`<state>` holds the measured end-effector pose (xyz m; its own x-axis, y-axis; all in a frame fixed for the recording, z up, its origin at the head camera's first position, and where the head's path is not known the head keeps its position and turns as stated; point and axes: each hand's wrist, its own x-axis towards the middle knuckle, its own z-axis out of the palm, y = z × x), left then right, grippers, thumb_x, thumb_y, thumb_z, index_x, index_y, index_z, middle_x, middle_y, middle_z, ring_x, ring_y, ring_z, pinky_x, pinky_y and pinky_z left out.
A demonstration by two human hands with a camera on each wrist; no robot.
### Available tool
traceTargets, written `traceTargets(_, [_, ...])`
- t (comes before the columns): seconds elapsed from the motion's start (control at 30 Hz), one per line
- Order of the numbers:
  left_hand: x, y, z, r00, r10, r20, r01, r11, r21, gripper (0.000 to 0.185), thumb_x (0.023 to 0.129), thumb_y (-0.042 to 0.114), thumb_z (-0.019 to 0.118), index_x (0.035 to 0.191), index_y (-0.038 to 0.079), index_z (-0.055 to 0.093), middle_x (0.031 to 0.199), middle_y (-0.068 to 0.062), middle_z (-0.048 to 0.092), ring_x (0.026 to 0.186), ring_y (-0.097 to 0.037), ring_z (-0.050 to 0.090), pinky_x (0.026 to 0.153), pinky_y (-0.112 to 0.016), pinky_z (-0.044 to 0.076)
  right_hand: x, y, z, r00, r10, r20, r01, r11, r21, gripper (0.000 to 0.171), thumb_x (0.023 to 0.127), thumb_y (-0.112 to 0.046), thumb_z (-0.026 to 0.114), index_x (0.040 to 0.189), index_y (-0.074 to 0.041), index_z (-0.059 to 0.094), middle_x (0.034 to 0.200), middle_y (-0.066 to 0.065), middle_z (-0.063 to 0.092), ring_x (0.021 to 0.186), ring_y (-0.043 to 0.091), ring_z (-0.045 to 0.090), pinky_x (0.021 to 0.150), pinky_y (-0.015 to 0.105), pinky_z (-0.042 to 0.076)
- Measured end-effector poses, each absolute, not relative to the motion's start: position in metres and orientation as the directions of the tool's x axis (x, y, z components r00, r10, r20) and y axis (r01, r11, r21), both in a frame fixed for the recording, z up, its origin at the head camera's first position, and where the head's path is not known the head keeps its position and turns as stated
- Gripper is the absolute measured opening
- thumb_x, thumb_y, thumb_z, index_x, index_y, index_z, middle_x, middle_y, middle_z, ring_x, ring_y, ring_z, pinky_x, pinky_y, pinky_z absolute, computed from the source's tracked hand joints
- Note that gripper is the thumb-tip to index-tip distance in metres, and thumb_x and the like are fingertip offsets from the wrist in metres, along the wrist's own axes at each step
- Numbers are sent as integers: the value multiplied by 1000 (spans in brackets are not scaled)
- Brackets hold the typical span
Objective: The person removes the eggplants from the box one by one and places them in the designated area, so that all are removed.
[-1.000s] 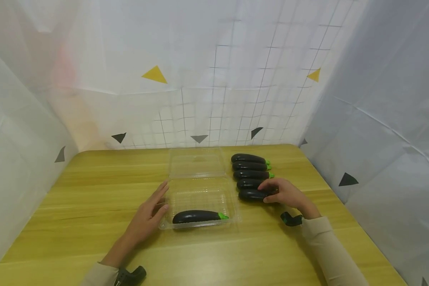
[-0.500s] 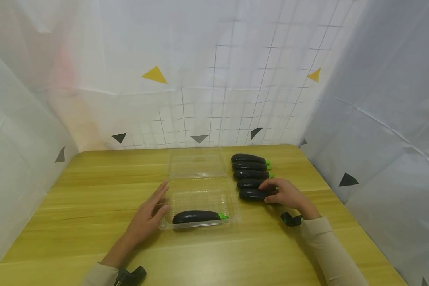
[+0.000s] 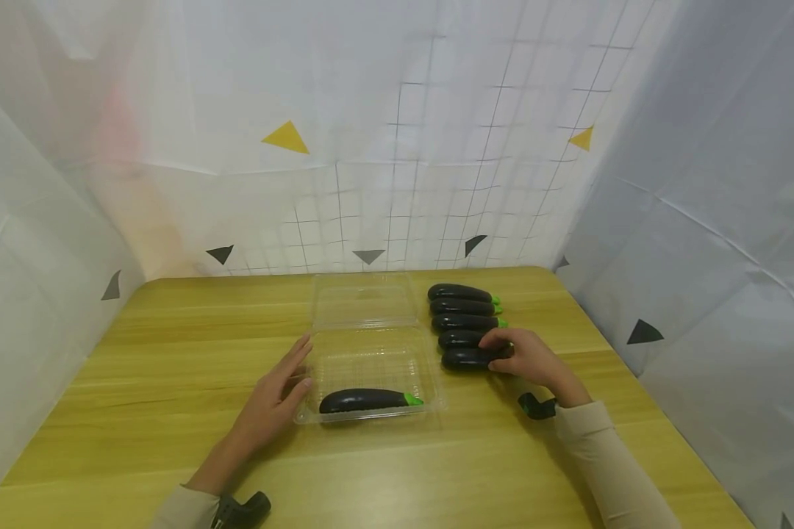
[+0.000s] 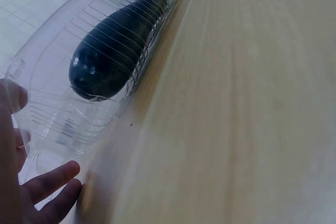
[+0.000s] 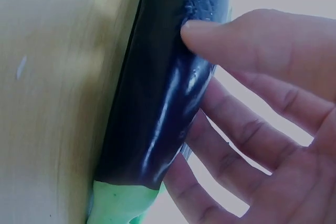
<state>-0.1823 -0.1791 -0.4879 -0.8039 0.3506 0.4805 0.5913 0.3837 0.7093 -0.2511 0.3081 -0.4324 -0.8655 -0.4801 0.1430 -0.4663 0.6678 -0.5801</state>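
Observation:
In the head view my left hand (image 3: 274, 400) rests along the left wall of a clear plastic clamshell box (image 3: 370, 360), its fingers fairly straight. One dark purple eggplant (image 3: 364, 400) with a green stem lies inside the box at the near side. To the right, my right hand (image 3: 529, 360) grips the nearest eggplant (image 3: 466, 360) of a row by its stem half. The right wrist view has my thumb (image 5: 210, 38) against this eggplant's skin, with the other fingers along its opposite side. The left wrist view looks through the clear wall at the boxed eggplant (image 4: 110, 51).
Behind the gripped one, several more eggplants (image 3: 463, 322) lie side by side on the wooden table (image 3: 172, 353). The box's lid (image 3: 364, 300) is folded back flat, away from me. White sheeting (image 3: 364, 110) stands behind the table and at both sides.
Almost nothing differs. Both hands, the box and the eggplants hold practically the same places across the frames.

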Motion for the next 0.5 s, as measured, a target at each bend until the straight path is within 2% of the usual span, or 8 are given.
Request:
traceTargets(0.27, [-183, -179, -487, -801, 346, 488, 595, 374, 712, 63, 105, 2, 59, 163, 11, 35, 168, -13, 29, 125, -40, 60, 102, -42, 54, -250, 306, -431, -858, -490, 153, -481, 662, -575, 32, 83, 0, 85, 112, -5, 74, 109, 6, 71, 100, 28, 66, 85, 52, 55])
traceTargets(0.5, [-183, -179, -489, -802, 348, 485, 594, 383, 708, 62, 107, 5, 57, 164, 13, 34, 168, -16, 28, 126, -40, 60, 103, -42, 53, -248, 303, -428, -855, -494, 157, -485, 656, -579, 29, 87, -1, 83, 114, -3, 73, 112, 10, 72, 106, 33, 67, 90, 56, 55])
